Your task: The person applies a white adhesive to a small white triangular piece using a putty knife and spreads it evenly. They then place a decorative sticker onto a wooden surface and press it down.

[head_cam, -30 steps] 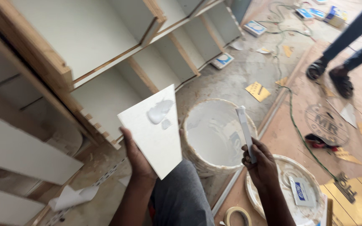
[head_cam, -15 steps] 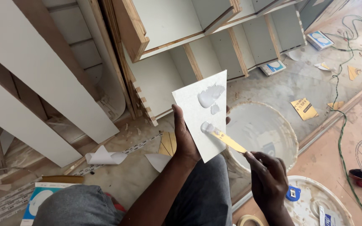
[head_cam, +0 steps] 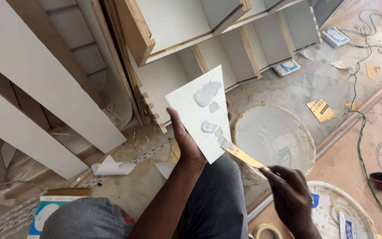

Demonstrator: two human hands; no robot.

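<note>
My left hand (head_cam: pixel 185 140) grips a white board (head_cam: pixel 198 110) from below and holds it up tilted. Dabs of pale grey filler (head_cam: pixel 207 93) sit on its face. My right hand (head_cam: pixel 290 194) holds a putty knife (head_cam: pixel 243 155) by the handle. Its yellowish blade tip touches the board's lower right edge, beside a smear of filler. An open bucket (head_cam: pixel 274 137) of white filler stands on the floor just behind the knife, to the right of the board.
A white wooden shelf unit (head_cam: pixel 173 31) with raw plywood edges lies ahead and to the left. The bucket lid (head_cam: pixel 332 212) rests at lower right beside a roll of tape (head_cam: pixel 265 231). A green cable (head_cam: pixel 362 132), paper scraps and small boxes litter the floor.
My right hand went from the bucket rim to the board with the putty knife. The blade has slid down the board's face to its lower edge, leaving filler. The view swung left.
</note>
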